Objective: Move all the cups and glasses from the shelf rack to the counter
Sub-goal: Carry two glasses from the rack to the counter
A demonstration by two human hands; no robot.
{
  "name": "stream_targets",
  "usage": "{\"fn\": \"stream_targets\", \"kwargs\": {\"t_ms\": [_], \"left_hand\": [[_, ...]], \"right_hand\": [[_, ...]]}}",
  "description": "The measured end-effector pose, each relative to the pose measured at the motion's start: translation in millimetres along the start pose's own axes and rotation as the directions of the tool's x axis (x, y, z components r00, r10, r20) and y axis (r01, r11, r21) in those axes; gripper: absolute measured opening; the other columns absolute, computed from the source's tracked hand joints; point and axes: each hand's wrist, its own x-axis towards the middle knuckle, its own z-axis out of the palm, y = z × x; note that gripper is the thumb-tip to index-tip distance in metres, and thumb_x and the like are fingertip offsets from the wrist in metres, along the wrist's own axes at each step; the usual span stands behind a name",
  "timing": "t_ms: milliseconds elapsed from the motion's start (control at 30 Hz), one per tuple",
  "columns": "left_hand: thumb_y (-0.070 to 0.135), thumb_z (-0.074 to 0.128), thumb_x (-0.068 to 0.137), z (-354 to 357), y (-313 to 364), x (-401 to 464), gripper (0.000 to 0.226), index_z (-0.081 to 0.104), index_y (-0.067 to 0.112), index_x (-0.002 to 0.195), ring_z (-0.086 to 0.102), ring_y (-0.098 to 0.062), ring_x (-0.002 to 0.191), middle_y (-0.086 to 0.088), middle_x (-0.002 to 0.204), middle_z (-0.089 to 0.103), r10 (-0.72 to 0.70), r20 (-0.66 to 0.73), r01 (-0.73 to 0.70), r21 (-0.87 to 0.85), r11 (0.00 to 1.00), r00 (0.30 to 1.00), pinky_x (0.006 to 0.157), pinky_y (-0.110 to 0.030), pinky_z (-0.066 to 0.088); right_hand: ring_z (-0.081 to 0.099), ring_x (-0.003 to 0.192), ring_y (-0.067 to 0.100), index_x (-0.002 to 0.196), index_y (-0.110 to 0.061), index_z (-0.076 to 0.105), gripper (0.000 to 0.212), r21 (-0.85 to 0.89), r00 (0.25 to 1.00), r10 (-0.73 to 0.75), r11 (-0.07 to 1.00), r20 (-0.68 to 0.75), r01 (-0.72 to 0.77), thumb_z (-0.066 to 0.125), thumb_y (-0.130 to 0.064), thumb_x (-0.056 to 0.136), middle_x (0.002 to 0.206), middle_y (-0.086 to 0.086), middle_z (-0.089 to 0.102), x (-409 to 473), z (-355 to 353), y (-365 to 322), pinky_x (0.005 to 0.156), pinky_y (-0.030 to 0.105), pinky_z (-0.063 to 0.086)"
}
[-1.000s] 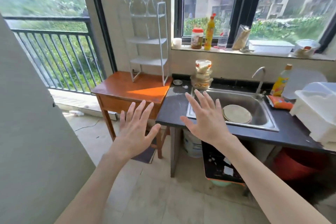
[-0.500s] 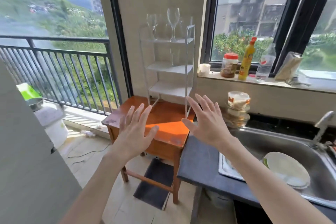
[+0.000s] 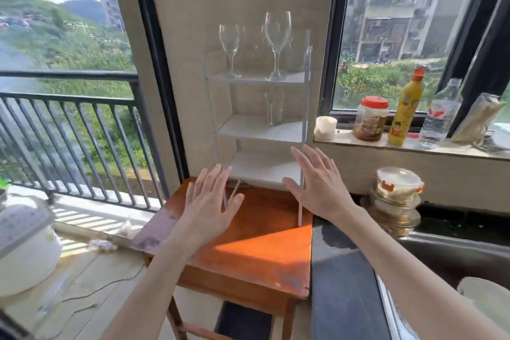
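A white three-tier shelf rack stands on a small orange wooden table. Its top tier holds a short wine glass at the left and a taller wine glass to the right, with faint clear glasses behind them. Another clear glass stands on the middle tier. The bottom tier looks bare. My left hand and my right hand hover spread in front of the rack's bottom tier, holding nothing. The dark counter adjoins the table on the right.
A steel sink with a plate lies in the counter at right, stacked lidded containers behind it. The window sill carries a white cup, a jar, a yellow bottle and a water bottle. A balcony railing is left.
The view has closed in on the rack and swung left. Both hands have stayed spread and empty, now in front of the rack's bottom tier.
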Motion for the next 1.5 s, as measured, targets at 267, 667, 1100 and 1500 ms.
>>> {"fn": "stream_targets", "kwargs": {"t_ms": [267, 667, 1100, 1500], "left_hand": [[0.047, 0.042, 0.091, -23.4, -52.8, 132.1, 0.063, 0.019, 0.024, 0.146, 0.011, -0.013, 0.141, 0.000, 0.154, 0.021, 0.027, -0.100, -0.056, -0.297, 0.953, 0.995, 0.111, -0.030, 0.010], [0.035, 0.053, 0.090, -58.0, -28.4, 284.8, 0.056, 0.032, 0.019, 0.140, 0.038, -0.012, 0.127, 0.003, 0.141, 0.039, -0.033, -0.413, -0.204, -0.516, 0.832, 0.910, 0.107, -0.034, 0.033], [0.035, 0.066, 0.081, -65.8, -9.8, 368.4, 0.041, 0.045, 0.025, 0.116, 0.065, -0.009, 0.084, 0.002, 0.101, 0.066, -0.180, -0.215, -0.101, -0.863, 0.495, 0.960, 0.067, -0.019, 0.046], [0.042, 0.071, 0.070, -79.7, -24.5, 339.3, 0.041, 0.051, 0.028, 0.104, 0.040, -0.011, 0.055, 0.005, 0.075, 0.052, -0.111, -0.276, -0.218, -0.901, 0.374, 0.955, 0.052, -0.022, 0.038]], "right_hand": [[0.012, 0.143, 0.021, 0.146, -0.018, 0.016, 0.065, 0.179, 0.993, 0.114, 0.977, 0.012, -0.114, 0.045, -0.040, 0.092, 0.155, 0.004, 0.018, 110.4, 44.4, -14.0, 0.112, 0.038, 0.021], [0.045, 0.122, 0.028, 0.133, -0.008, 0.038, 0.047, 0.391, 0.950, 0.312, 0.874, 0.003, -0.289, 0.047, -0.029, 0.092, 0.131, 0.013, 0.049, 235.5, 80.7, 16.6, 0.087, 0.027, 0.032], [0.057, 0.074, 0.008, 0.070, -0.018, 0.055, 0.027, 0.824, 0.871, 0.368, 0.342, 0.324, -0.451, 0.046, -0.035, 0.089, 0.074, -0.002, 0.061, 294.3, 81.2, 25.6, 0.077, 0.034, 0.041], [0.029, 0.051, 0.014, 0.055, -0.021, 0.035, 0.040, 0.870, 0.771, 0.559, 0.165, 0.306, -0.465, 0.039, -0.034, 0.092, 0.044, -0.009, 0.032, 281.2, 86.9, 1.2, 0.059, 0.028, 0.029]]}}
